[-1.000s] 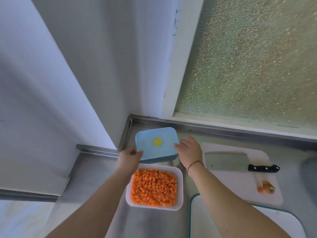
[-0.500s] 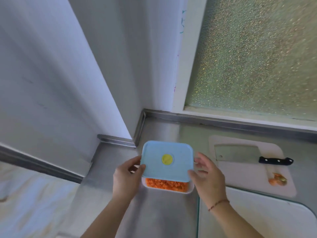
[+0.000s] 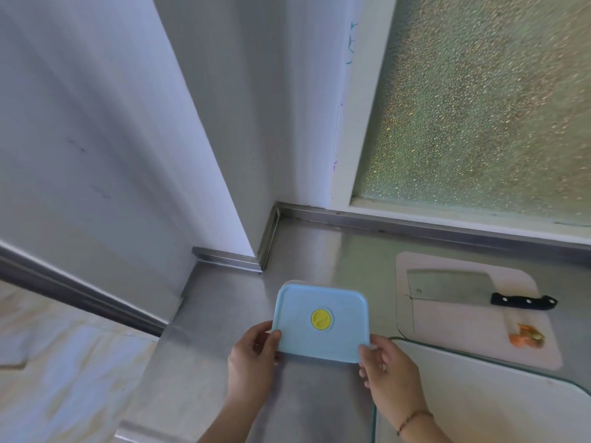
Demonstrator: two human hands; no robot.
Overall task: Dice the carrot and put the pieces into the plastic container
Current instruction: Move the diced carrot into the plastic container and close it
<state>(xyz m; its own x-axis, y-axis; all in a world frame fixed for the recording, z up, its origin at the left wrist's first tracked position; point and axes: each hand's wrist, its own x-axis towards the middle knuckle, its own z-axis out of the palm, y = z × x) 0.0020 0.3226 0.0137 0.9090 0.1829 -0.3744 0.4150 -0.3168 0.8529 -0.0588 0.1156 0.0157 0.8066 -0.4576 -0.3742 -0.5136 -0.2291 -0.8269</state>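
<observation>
A brushed steel table [image 3: 307, 251] is gleaming dully beneath a matt blue plastic lid [image 3: 321, 321], beside a polished metal cleaver [image 3: 451, 284] and pebbled frosted glass [image 3: 479, 107].

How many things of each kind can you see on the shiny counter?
Light blue plastic lid with a yellow round button, held by the left hand and the right hand: 1
Cutting boards: 2, a pale pink board and a white board with a green rim
Steel cleaver with a black handle: 1
Small pile of orange carrot scraps: 1
Total: 5
</observation>
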